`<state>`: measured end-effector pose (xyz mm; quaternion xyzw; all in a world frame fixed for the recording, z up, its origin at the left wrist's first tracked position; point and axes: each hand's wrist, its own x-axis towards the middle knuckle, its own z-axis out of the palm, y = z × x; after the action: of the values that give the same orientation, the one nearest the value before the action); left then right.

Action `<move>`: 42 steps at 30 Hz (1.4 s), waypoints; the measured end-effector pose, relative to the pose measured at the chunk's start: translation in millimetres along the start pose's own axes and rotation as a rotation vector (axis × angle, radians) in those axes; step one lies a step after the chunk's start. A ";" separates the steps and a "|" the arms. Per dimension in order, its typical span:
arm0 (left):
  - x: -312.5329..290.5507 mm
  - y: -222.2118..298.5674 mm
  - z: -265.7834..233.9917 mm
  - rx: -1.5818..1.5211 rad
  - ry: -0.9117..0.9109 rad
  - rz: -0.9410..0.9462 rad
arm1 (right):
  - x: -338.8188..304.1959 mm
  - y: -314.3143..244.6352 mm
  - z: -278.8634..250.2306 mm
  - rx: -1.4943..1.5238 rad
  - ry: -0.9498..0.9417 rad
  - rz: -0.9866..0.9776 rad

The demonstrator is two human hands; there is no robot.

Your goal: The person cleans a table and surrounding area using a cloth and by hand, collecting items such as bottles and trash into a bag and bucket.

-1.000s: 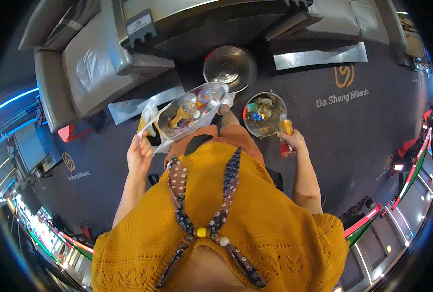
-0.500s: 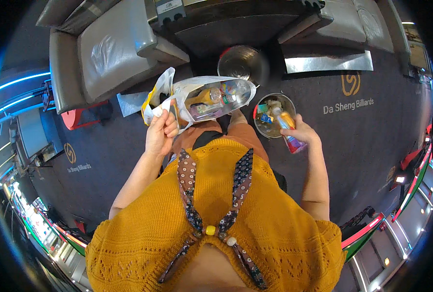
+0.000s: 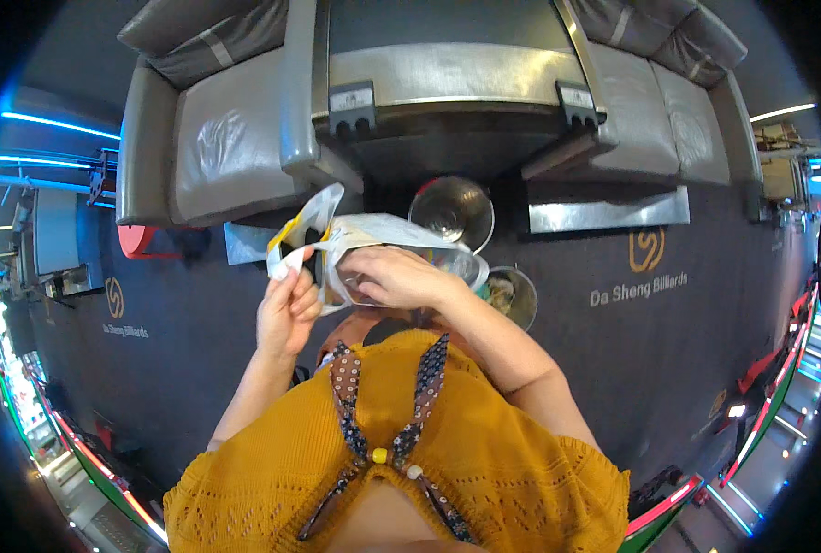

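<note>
My left hand (image 3: 289, 309) is closed on the handle of a white and yellow plastic bag (image 3: 360, 229), holding it up over my legs. My right hand (image 3: 394, 276) reaches across from the right into the bag's mouth. Its fingers curl downward and their tips are hidden in the bag, so whatever they hold does not show. Through the bag's clear right end (image 3: 466, 267), contents show only dimly. Just right of the bag stands a round metal bin (image 3: 527, 300) with mixed rubbish inside, partly covered by the bag and my forearm.
A second round metal bin (image 3: 470, 205) stands beyond the bag, in front of a dark table (image 3: 447, 69). Grey padded seats (image 3: 230, 129) flank that table. A red object (image 3: 147, 241) lies by the left seat, and a shiny metal strip (image 3: 608, 212) runs below the right seat.
My right hand has moved left from the near bin, where it held an orange and purple packaged item, into the bag's mouth. That item is now out of sight. The view has tilted upward.
</note>
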<state>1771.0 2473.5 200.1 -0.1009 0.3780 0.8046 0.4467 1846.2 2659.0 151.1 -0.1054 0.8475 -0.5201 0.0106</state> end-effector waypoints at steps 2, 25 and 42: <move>-8.6 17.7 -6.8 0.033 0.014 0.033 | -15.3 2.6 -29.1 0.004 0.164 0.044; 0.5 85.6 -156.4 -0.021 1.142 0.459 | 59.7 71.8 -335.1 -0.328 0.949 0.101; 24.1 73.0 -224.0 0.002 1.573 0.062 | 246.0 215.8 -569.5 -0.934 0.605 1.225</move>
<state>1659.7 2309.5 70.5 -0.6298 0.5865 0.5086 0.0254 1496.8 3207.4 244.1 0.5260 0.8500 -0.0225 0.0187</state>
